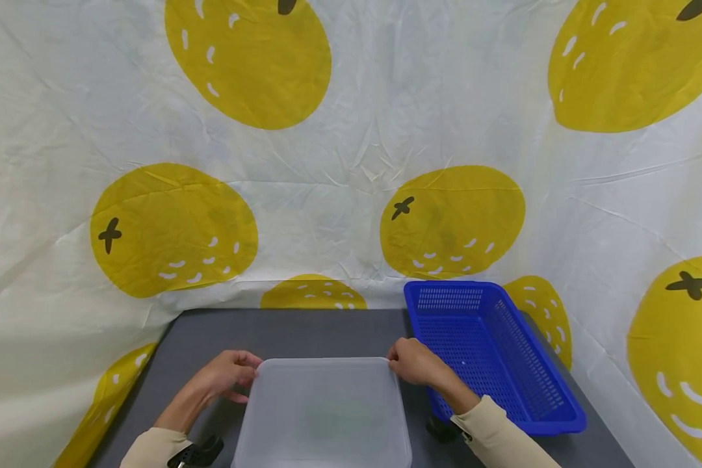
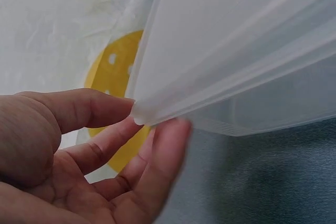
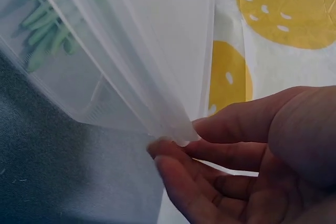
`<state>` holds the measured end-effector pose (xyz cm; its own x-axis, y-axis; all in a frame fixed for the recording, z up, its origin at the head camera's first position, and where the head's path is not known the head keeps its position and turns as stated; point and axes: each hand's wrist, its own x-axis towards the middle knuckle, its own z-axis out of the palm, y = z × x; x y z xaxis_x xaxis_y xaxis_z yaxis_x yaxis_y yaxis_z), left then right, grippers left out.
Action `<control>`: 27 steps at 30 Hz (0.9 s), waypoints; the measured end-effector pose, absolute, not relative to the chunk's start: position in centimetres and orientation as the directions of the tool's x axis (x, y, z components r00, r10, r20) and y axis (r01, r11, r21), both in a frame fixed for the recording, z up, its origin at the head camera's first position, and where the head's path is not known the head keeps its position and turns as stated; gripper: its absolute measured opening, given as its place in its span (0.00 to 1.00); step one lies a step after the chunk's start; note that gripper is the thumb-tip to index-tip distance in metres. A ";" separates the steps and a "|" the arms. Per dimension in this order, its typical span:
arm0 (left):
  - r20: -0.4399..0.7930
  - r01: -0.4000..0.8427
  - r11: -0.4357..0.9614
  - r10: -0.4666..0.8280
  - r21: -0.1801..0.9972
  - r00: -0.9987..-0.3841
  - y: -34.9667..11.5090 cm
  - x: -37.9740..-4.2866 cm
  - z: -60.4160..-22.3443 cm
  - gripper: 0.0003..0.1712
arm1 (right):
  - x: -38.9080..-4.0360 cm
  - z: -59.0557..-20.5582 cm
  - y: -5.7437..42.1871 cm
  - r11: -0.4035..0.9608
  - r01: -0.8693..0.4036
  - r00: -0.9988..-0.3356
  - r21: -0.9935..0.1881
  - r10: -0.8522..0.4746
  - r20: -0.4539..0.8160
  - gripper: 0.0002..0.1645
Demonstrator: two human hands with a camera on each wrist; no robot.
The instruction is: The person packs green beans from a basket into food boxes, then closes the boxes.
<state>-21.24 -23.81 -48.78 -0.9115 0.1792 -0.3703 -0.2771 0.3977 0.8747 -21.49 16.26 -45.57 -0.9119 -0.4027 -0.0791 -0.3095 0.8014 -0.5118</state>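
Observation:
A translucent plastic container (image 2: pixel 283 95) stands on the grey table with a frosted lid (image 1: pixel 322 409) over its top. At the lid's far left corner, my left hand (image 1: pixel 225 376) pinches the rim, thumb above and fingers beneath. My right hand (image 1: pixel 416 361) grips the far right corner the same way, as the right wrist view also shows. Through the container's side, slender green things (image 3: pixel 47 30) show blurred inside; their kind is hard to make out. Whether the lid is fully pressed down I cannot tell. The container's near side falls outside the head view.
A blue perforated plastic basket (image 1: pixel 497 351) stands right of the container, behind and beside my right forearm. The grey table (image 1: pixel 304 331) ends at a white curtain (image 1: pixel 322 221) printed with yellow fruit, which hangs along the back and sides.

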 end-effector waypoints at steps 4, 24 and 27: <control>-0.374 -0.295 0.373 0.160 0.880 -0.914 -23.8 -21.3 -49.2 0.16 | -21.7 -45.3 16.3 0.806 -0.296 -0.908 -0.513 -0.404 -0.112 0.13; -0.325 -0.284 0.249 0.142 0.926 -0.935 -23.6 -22.5 -50.8 0.17 | -22.4 -46.4 15.5 0.820 -0.151 -0.961 -0.552 -0.252 -0.110 0.05; -0.332 -0.294 0.242 0.136 0.925 -0.933 -23.6 -22.6 -50.8 0.17 | -22.4 -46.5 15.4 0.818 -0.132 -0.965 -0.560 -0.236 -0.116 0.04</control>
